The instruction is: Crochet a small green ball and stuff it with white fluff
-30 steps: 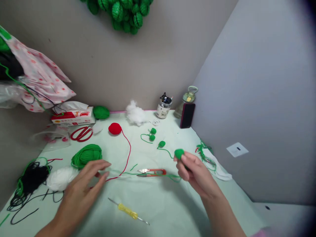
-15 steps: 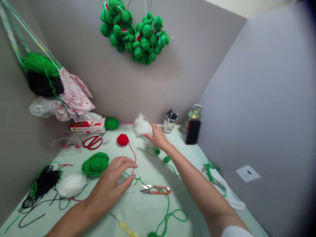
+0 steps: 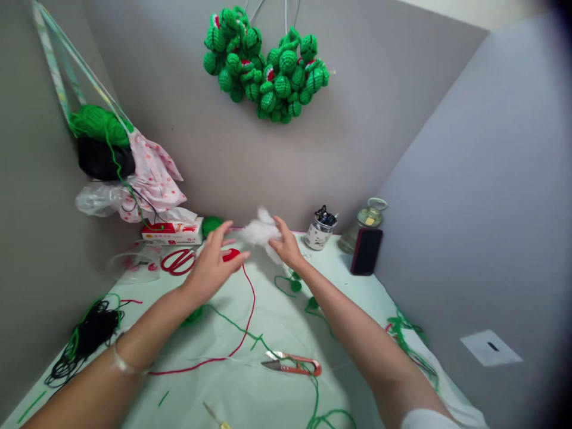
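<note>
White fluffy stuffing point(image 3: 259, 232) is gripped by my right hand point(image 3: 286, 245) near the back of the table, and a tuft of it hangs below the fingers. My left hand point(image 3: 214, 262) hovers to its left with fingers apart and nothing in them. Behind that hand, a red yarn ball point(image 3: 231, 255) is partly hidden. Its red strand runs down the table. Orange-handled thread snips point(image 3: 292, 363) lie in front, crossed by green yarn. Small green crocheted balls point(image 3: 295, 286) rest under my right forearm.
Red scissors point(image 3: 177, 262) and a tissue box point(image 3: 172, 232) are at the back left. A pen tin point(image 3: 320, 231), a bottle point(image 3: 357, 229) and a phone point(image 3: 367, 251) stand at the back right. Black yarn point(image 3: 92, 333) lies at left. Green crocheted pieces point(image 3: 268, 74) hang above.
My left hand has moved forward toward the stuffing, over the red yarn ball. My right hand has closed on the stuffing and pulled it up a little. The view has shifted slightly.
</note>
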`<state>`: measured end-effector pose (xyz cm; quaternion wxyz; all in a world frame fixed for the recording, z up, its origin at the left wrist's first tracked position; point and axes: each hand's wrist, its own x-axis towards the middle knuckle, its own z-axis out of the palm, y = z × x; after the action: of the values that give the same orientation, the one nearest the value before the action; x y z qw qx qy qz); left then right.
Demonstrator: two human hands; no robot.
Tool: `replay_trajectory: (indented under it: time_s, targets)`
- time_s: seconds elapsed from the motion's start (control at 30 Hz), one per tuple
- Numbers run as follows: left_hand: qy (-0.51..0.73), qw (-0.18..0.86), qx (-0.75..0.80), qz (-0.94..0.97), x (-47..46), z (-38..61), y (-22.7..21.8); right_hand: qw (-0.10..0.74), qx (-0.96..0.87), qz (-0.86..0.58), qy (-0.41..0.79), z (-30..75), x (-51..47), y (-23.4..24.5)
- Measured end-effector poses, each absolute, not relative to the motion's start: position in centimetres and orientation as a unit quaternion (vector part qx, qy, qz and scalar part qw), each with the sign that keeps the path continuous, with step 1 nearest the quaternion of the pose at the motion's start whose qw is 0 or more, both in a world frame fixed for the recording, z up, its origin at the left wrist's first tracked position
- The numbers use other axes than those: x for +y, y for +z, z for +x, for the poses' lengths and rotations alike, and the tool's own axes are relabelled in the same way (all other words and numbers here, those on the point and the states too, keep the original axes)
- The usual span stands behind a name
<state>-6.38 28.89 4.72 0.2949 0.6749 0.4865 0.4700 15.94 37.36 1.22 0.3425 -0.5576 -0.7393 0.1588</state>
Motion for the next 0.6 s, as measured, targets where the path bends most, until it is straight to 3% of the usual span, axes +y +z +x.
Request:
replay_trajectory:
  time_s: [0.27, 0.6]
  targets:
    - [0.537, 0.292, 0.468, 0.638, 31.1, -2.2, 3.4, 0.344, -0.806, -0.445, 0.186, 14.4, 31.4, 4.0]
    - [0.570, 0.471, 0.434, 0.515, 27.4, -5.0, 8.4, 0.341, -0.787, -0.502, 0.110, 15.3, 37.1, 4.5]
